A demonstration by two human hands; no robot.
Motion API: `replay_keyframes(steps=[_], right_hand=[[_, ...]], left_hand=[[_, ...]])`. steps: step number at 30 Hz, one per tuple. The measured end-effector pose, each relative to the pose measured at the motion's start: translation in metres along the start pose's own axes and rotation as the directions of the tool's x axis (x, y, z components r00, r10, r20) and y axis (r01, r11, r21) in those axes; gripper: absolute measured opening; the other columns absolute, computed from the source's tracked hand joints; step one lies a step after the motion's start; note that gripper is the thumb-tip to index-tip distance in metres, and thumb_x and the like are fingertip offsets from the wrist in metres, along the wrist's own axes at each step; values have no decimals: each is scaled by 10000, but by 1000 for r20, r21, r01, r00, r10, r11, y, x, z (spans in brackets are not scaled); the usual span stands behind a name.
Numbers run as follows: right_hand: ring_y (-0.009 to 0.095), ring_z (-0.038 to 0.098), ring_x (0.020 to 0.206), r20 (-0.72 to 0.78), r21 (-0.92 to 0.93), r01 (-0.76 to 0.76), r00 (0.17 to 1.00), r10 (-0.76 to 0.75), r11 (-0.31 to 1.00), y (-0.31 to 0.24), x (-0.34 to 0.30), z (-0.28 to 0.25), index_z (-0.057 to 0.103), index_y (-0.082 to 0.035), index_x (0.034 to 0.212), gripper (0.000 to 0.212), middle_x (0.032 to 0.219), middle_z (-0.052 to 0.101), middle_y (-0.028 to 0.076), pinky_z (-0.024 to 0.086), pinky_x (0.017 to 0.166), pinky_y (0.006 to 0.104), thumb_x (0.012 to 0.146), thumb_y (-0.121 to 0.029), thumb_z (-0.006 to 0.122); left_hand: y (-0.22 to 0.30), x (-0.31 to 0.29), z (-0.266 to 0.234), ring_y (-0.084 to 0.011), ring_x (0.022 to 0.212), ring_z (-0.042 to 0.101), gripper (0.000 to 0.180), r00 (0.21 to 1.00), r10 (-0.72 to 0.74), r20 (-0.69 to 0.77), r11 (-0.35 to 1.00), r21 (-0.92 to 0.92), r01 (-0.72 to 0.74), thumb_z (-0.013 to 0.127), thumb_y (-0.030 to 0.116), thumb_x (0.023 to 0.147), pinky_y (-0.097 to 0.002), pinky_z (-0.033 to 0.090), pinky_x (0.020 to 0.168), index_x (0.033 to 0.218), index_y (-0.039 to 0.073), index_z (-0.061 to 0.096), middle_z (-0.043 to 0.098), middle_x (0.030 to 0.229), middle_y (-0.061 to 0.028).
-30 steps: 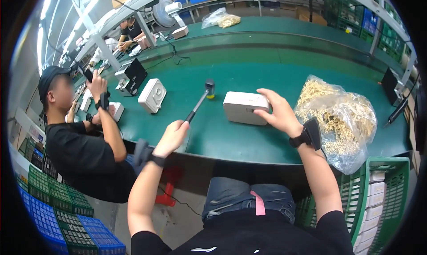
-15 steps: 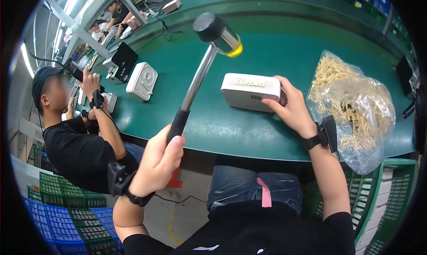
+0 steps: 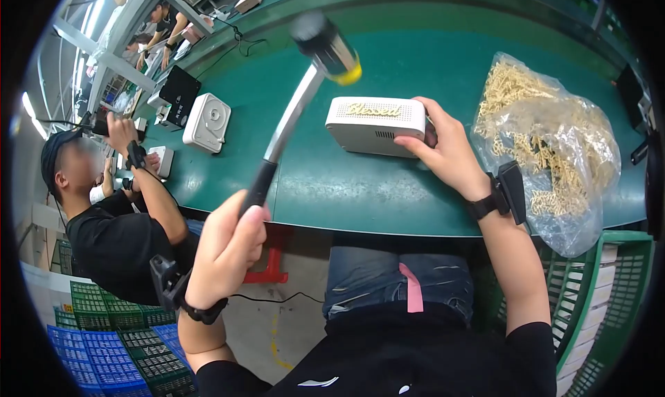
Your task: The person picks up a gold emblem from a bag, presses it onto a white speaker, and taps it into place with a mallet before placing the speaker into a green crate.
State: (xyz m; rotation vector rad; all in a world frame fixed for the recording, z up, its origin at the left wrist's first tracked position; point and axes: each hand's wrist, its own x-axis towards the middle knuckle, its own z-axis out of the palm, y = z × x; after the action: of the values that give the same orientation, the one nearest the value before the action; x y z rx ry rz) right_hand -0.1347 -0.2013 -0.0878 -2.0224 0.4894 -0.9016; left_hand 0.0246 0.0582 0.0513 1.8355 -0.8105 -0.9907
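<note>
In the head view, a clear bag [image 3: 571, 227] of cream-coloured pieces [image 3: 516, 85] lies on the tabletop [image 3: 360, 196]; a green crate [image 3: 627, 237] holds white boxes [image 3: 589, 314]. The left hand [image 3: 225, 251] is closed round a mallet [image 3: 284, 123]; the right hand [image 3: 447, 144], half curled, grips the white case [image 3: 377, 128] on the tabletop.

Compared with a second ago, the left hand [image 3: 225, 248] is sitting nearer the body and holding the mallet [image 3: 291, 116] raised, its head looming larger above the green table [image 3: 388, 196] rather than hanging low. The right hand [image 3: 450, 148] is wrapping farther around the white box's [image 3: 360, 141] right end. Cream lettering [image 3: 374, 110] is showing clearly along its upper side.
</note>
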Motion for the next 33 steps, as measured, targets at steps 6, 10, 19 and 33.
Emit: replay_keyframes(steps=[6, 10, 19, 33], right_hand=[[64, 525, 758, -7, 18, -7, 1000, 7, 1000, -1, -2, 3, 496, -10, 1217, 473, 955, 622, 56, 447, 635, 211, 828, -133, 736], [61, 529, 771, -9, 26, -7, 1000, 7, 1000, 4, 2, 1, 498, -10, 1219, 469, 957, 621, 56, 450, 642, 209, 831, -125, 734], [68, 551, 806, 2, 27, -17, 1000, 17, 999, 1, 1, 5, 491, 6, 1241, 481, 982, 628, 58, 461, 660, 203, 839, -115, 726], [122, 584, 812, -150, 89, -97, 983, 109, 991, 9, 6, -14, 483, 6, 1266, 502, 976, 640, 83, 478, 675, 263, 849, -151, 713]], left_hand=[[-10, 5, 14, -10, 526, 362, 183, 998, 57, 3, 994, 92, -57, 480, 196, 1007, -189, 303, 461, 918, 37, 498, 433, 659, 61], [-10, 11, 20, -10, 530, 369, 179, 999, 26, 37, 994, 105, -30, 480, 192, 1007, -194, 312, 464, 922, 37, 512, 435, 657, 60], [-21, 23, 20, -71, 557, 400, 217, 991, 134, 28, 975, 176, -136, 513, 206, 992, -272, 349, 484, 920, 2, 510, 445, 632, -5], [-114, 85, -30, -243, 586, 532, 235, 897, 361, -256, 767, 629, -129, 536, 210, 967, -353, 435, 579, 913, -18, 538, 526, 625, -127]])
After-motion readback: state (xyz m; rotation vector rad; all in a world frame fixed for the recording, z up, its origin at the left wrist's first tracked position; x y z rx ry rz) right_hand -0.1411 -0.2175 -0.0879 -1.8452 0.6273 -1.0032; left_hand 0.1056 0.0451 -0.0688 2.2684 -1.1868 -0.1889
